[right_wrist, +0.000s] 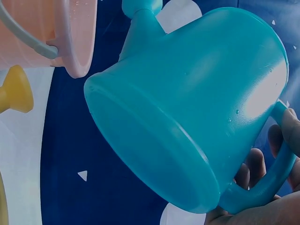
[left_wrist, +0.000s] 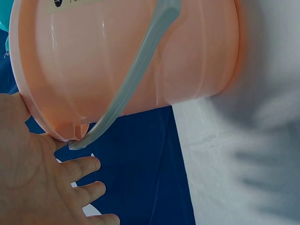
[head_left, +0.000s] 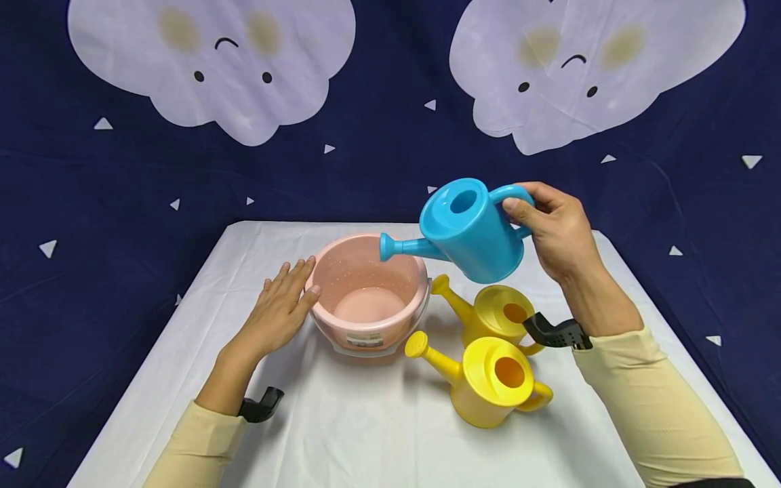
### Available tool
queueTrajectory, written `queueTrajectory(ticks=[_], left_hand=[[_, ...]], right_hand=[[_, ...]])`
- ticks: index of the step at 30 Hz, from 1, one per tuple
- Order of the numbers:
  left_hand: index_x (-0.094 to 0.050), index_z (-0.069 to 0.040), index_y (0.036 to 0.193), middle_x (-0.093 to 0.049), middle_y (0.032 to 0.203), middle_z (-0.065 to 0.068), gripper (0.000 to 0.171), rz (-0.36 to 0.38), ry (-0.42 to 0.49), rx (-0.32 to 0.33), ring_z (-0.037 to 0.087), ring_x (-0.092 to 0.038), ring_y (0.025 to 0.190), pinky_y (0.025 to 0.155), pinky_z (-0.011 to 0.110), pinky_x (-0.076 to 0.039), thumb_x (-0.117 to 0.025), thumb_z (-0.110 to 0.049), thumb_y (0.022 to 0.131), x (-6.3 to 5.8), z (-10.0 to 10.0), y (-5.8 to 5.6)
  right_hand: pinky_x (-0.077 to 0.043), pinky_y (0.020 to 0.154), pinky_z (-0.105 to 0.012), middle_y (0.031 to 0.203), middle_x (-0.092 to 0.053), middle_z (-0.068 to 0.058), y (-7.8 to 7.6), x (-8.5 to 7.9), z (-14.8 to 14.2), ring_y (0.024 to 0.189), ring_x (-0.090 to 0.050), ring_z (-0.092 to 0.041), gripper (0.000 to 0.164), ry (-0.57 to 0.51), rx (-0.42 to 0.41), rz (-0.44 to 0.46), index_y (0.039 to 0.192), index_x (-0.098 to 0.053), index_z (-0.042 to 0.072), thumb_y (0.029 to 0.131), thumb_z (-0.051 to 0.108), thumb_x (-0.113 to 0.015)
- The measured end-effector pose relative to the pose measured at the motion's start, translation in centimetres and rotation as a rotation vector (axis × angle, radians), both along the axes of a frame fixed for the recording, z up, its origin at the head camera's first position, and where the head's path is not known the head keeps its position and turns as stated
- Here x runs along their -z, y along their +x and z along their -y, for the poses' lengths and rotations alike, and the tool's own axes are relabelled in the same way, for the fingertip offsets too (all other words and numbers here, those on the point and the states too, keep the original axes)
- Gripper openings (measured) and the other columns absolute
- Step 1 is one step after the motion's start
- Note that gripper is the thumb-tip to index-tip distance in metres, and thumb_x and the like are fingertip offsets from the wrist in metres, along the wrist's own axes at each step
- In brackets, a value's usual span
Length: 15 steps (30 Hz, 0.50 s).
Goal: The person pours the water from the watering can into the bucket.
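My right hand (head_left: 558, 227) grips the handle of a blue watering can (head_left: 472, 234), held up and tilted so its spout points left over the rim of a pink bucket (head_left: 366, 332). In the right wrist view the can's base (right_wrist: 150, 145) faces the camera, with a few droplets on its side. My left hand (head_left: 277, 308) rests with straight fingers against the bucket's left rim. The left wrist view shows the thumb and index finger at that rim, near the grey bail handle (left_wrist: 129, 89). Droplets cling to the bucket's inner wall, above shallow water at the bottom.
Two yellow watering cans stand right of the bucket on the white-covered table (head_left: 360, 434): a nearer one (head_left: 488, 393) and a farther one (head_left: 488, 308), spouts pointing left. Behind the table hangs a dark blue cloth (head_left: 390, 169) with clouds and triangles.
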<state>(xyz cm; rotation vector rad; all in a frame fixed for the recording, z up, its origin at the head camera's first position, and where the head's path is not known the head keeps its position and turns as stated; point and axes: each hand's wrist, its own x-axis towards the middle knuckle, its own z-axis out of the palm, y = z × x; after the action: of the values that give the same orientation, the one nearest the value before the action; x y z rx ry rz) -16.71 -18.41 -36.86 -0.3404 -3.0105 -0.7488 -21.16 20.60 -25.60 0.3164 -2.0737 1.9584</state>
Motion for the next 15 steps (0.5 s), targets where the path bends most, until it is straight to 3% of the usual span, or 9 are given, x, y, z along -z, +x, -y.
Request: queueTrajectory(ticks=[8,15], left_hand=[[-0.007,-0.029,0.153,-0.011,0.160,0.009,0.060,0.000,0.007,0.000,0.034,0.000,0.149,0.115,0.063,0.000,-0.021,-0.054,0.100,0.03,0.05,-0.01],[-0.008,-0.029,0.153,-0.011,0.160,0.010,0.061,0.000,0.009,-0.001,0.033,0.000,0.149,0.115,0.063,-0.001,-0.021,-0.055,0.100,0.00,0.08,-0.01]], right_hand=[[-0.041,0.086,-0.029,0.091,-0.066,0.008,0.11,-0.50,0.15,0.094,-0.055,-0.013,0.025,0.064,0.012,0.008,0.104,-0.071,0.009,0.082,0.022,-0.072],[-0.039,0.089,-0.033,0.090,-0.067,0.007,0.13,-0.97,0.35,0.097,-0.052,-0.015,0.024,0.055,0.003,0.040,0.101,-0.072,0.010,0.080,0.021,-0.075]])
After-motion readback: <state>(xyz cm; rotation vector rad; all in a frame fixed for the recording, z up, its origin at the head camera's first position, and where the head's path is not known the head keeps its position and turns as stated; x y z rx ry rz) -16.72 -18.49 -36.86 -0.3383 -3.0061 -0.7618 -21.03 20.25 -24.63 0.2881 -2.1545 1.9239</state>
